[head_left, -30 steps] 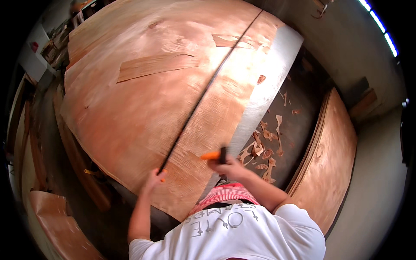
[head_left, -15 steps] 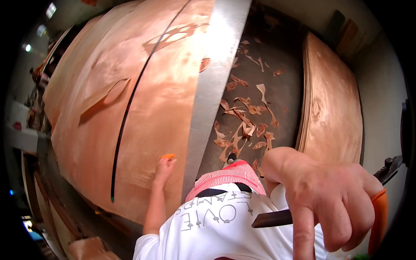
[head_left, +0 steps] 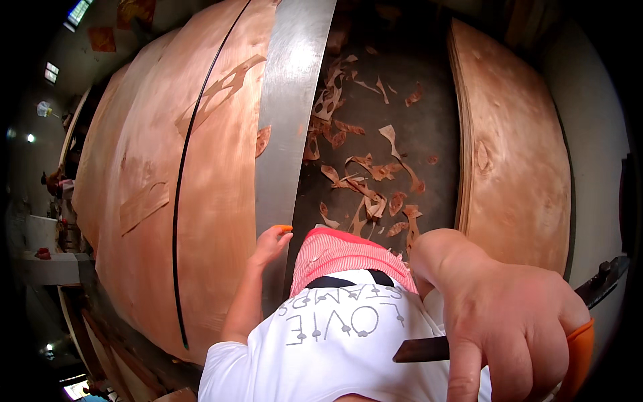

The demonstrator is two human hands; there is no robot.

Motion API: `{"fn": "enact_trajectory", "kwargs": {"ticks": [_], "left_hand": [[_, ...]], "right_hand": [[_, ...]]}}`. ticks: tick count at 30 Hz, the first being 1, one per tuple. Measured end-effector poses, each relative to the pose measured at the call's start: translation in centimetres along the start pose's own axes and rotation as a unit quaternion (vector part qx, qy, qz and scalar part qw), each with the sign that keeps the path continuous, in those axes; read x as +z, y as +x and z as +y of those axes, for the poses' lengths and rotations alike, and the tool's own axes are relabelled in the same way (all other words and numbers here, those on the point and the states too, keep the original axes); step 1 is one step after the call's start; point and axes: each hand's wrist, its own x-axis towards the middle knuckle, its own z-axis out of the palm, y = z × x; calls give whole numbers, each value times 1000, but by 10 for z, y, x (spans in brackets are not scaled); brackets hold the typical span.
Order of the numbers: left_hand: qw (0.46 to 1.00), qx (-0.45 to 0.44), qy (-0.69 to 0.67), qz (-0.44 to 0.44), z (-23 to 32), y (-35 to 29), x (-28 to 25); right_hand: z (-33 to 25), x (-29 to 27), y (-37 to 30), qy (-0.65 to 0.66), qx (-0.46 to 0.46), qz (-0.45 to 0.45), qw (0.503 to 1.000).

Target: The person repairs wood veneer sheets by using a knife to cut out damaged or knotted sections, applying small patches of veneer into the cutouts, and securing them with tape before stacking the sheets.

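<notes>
My right hand (head_left: 516,318) looms large at the lower right. Its curled fingers close around a dark, flat, bar-like tool (head_left: 422,350) that sticks out on the left; most of it is hidden by the hand. An orange covering (head_left: 580,348) shows at the hand's outer edge. My left hand (head_left: 271,242) is over the lower part of a metal strip (head_left: 288,87), fingers curled in, with an orange covering (head_left: 284,228) at a fingertip. Whether it holds anything is hidden. Left of the strip lie large wood veneer sheets (head_left: 221,221), crossed by a thin black strip (head_left: 178,201).
Veneer scraps (head_left: 375,167) litter the dark floor (head_left: 415,127) between the metal strip and a veneer stack (head_left: 516,154) on the right. Loose cut-out pieces (head_left: 221,90) lie on the sheets at left. A wall (head_left: 596,147) borders the right side.
My left hand has moved from over the veneer onto the metal strip, closer to my body. The view has shifted, so the sheets appear further left. My right hand keeps its grip.
</notes>
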Motion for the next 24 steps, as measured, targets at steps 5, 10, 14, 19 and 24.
{"fn": "enact_trajectory", "kwargs": {"ticks": [5,10,14,19,24], "left_hand": [[994,-48,-91,23,-23,97,-25],[974,-38,-30,223,-72,239,-75],[940,-140,132,281,-70,340,-128],[904,-266,259,210,-81,435,-166],[889,-264,317,201,-76,441,-165]], "right_hand": [[-29,-90,23,67,28,-71,995],[-49,-213,52,-141,-87,52,985],[-60,-337,56,-384,-50,283,878],[-76,-459,-6,-466,157,528,693],[-69,-514,-53,-460,330,583,582]]}}
